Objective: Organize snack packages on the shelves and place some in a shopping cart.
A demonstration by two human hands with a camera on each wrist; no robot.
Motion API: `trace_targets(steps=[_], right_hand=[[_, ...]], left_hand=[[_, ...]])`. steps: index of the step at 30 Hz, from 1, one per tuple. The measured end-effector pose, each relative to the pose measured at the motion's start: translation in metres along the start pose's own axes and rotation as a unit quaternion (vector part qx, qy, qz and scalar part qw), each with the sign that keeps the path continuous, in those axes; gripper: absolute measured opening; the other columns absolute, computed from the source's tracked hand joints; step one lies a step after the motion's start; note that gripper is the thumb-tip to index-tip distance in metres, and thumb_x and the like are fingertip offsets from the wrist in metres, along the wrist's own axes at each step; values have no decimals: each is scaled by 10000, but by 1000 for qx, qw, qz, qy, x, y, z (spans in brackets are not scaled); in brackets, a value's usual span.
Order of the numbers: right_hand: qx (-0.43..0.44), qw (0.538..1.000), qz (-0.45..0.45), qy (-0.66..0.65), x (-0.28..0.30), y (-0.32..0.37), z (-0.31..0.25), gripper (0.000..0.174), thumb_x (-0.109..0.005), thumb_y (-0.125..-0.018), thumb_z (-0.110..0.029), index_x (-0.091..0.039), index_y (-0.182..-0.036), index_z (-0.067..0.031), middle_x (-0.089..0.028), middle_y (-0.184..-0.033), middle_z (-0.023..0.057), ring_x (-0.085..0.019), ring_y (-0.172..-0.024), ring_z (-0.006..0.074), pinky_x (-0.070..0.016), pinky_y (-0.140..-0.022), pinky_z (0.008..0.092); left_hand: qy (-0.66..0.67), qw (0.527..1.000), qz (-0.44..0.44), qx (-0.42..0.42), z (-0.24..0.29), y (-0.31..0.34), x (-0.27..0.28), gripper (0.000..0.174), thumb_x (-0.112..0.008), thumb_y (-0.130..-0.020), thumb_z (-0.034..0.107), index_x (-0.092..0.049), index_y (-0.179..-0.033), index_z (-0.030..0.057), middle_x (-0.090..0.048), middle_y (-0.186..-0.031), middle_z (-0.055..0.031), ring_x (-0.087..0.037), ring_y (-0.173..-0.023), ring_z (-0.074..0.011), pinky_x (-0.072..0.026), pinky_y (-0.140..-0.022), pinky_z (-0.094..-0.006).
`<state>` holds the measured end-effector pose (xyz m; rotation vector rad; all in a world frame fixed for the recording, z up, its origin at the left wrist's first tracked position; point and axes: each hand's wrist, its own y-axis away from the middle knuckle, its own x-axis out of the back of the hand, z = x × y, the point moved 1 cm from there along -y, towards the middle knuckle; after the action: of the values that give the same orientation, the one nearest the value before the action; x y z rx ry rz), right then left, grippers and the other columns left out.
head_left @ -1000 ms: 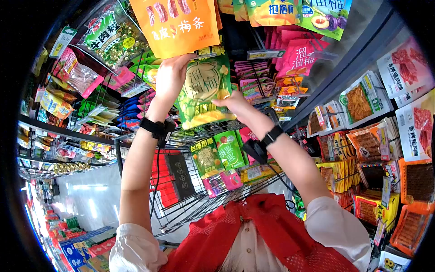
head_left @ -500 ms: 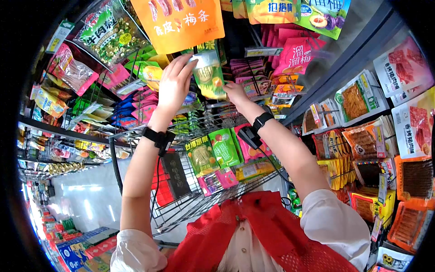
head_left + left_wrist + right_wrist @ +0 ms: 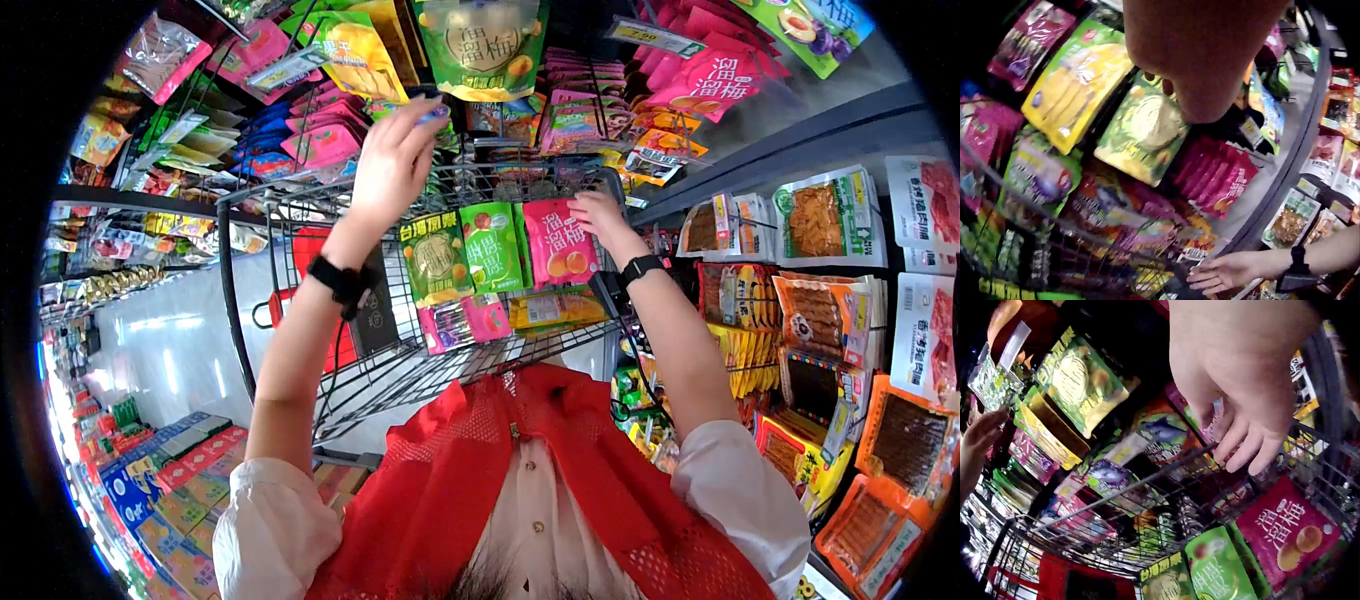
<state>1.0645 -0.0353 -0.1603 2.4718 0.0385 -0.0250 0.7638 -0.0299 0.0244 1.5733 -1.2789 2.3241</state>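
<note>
My left hand (image 3: 393,168) is raised in front of the snack shelf, fingers loosely bent and holding nothing. It is just below a green plum bag (image 3: 484,45) that hangs from the rack and beside a yellow dried-fruit bag (image 3: 362,58). My right hand (image 3: 604,222) hovers with relaxed fingers over the right side of the wire shopping cart (image 3: 228,290). In the head view its fingertips overlap the edge of a pink plum bag (image 3: 560,243); the right wrist view shows them above that bag, with nothing gripped.
In the cart, a green-yellow bag (image 3: 436,262), a bright green bag (image 3: 489,248), a small pink pack (image 3: 490,318) and a yellow pack (image 3: 555,310) lie close together. Packaged meat (image 3: 820,220) hangs on the right. Stacked boxes (image 3: 170,490) stand at lower left.
The green plum bag both hands held now hangs on the rack, released. The right hand has moved down and right over the cart, and the left hand has drawn away. The view has tilted downward.
</note>
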Motion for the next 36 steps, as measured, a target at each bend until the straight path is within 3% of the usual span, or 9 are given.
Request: trace_targets(steps=[7,9,11,14,18,22,29,32,36], right_hand=[[-109,989,-52,83,-15,-24,99,291,-577,-735,-262,-539,-990,-126,-608,-890,27,-580,-850,157,-407,-696,318],[-71,991,-59,99,-34,-24,128,276,-587,-726,-270,-549,-959,-127,-611,-842,11,-586,-789,139,-409,-641,315],[-88,967,-80,224,-55,-29,154,229,-536,-723,-202,-600,-850,-23,-616,-808,144,-607,-700,228,-476,-611,327],[-132,904,-58,402,-75,-87,260,327,-498,-741,-251,-594,-926,1,-583,-912,241,-579,-885,324,-469,-718,361],[-110,865,-83,482,-110,-81,275,358,-506,-738,-274,-585,-950,4,-567,-979,232,-546,-948,339,-449,-777,388],[-129,885,71,441,-126,-103,302,474,-638,-664,-304,-540,-1026,-16,-548,-1035,223,-528,-978,336,-439,-799,384],[-173,885,220,373,-119,-120,304,404,-574,-713,-181,-502,-1029,61,-526,-1027,276,-498,-1006,372,-424,-809,408],[-176,905,165,350,-99,-148,342,405,-613,-684,-194,-523,-995,49,-540,-1023,255,-509,-999,363,-442,-780,396],[-191,955,62,217,-102,-124,313,441,-690,-632,-246,-555,-971,2,-584,-987,187,-586,-847,294,-469,-696,361]], left_hand=[[81,954,-129,258,-10,183,-56,352,-577,-687,49,-507,-1031,39,-470,-1128,-150,-447,-1034,-338,-371,-873,-394],[103,927,-168,319,-3,228,-63,345,-590,-691,68,-508,-1025,45,-465,-1122,-172,-442,-1039,-344,-366,-882,-399],[132,898,-207,366,5,263,-65,345,-586,-699,70,-509,-1035,50,-460,-1132,-177,-438,-1046,-347,-362,-892,-394],[159,872,-231,402,13,298,-64,326,-575,-719,77,-515,-1037,40,-453,-1154,-177,-426,-1072,-346,-352,-907,-391],[177,847,-219,451,14,315,-60,302,-562,-727,56,-516,-1024,24,-461,-1149,-171,-427,-1074,-340,-351,-909,-383],[172,839,-215,469,15,332,-62,297,-559,-725,30,-514,-1018,15,-468,-1143,-166,-429,-1073,-340,-355,-905,-379],[176,819,-241,491,21,348,-73,277,-536,-756,23,-502,-1031,12,-478,-1104,-164,-448,-1053,-323,-355,-902,-345],[199,799,-269,500,20,348,-80,296,-550,-738,30,-511,-1031,18,-457,-1164,-162,-417,-1093,-329,-342,-917,-373],[220,810,-259,478,18,337,-87,294,-550,-740,36,-509,-1031,22,-464,-1153,-161,-424,-1083,-334,-350,-908,-376]])
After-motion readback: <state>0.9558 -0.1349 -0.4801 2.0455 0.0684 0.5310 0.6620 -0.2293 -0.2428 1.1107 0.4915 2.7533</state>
